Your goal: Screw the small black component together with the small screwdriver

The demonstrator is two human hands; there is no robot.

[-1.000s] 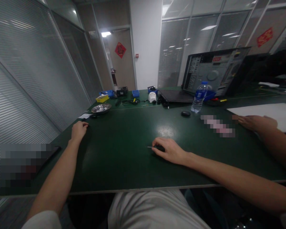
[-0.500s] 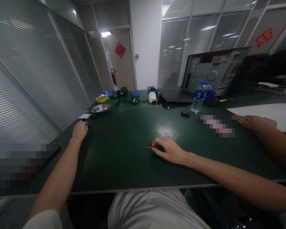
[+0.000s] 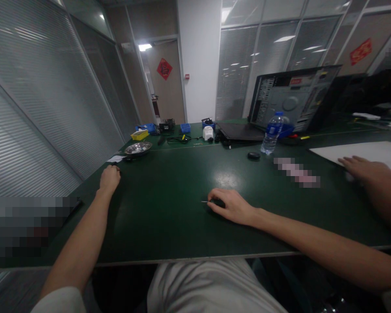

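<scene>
Black-handled small screwdriver (image 3: 214, 202) lies mid-worktop (image 3: 169, 226) toward the near edge, my right hand (image 3: 232, 206) closed over its handle; I judge it light, rigid, and best gripped there. Left hand (image 3: 110, 178) is fisted near the left edge.

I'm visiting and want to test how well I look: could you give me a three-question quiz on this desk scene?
1. True or false: the right hand rests on a small black tool with a thin metal tip.
2. What stands nearest the open grey computer case: A, round metal bowl; B, clear plastic water bottle; C, yellow tray?
3. Which hand lies closed near the dark green table's left edge?

Key: 1 true. 2 B. 3 left hand.
</scene>
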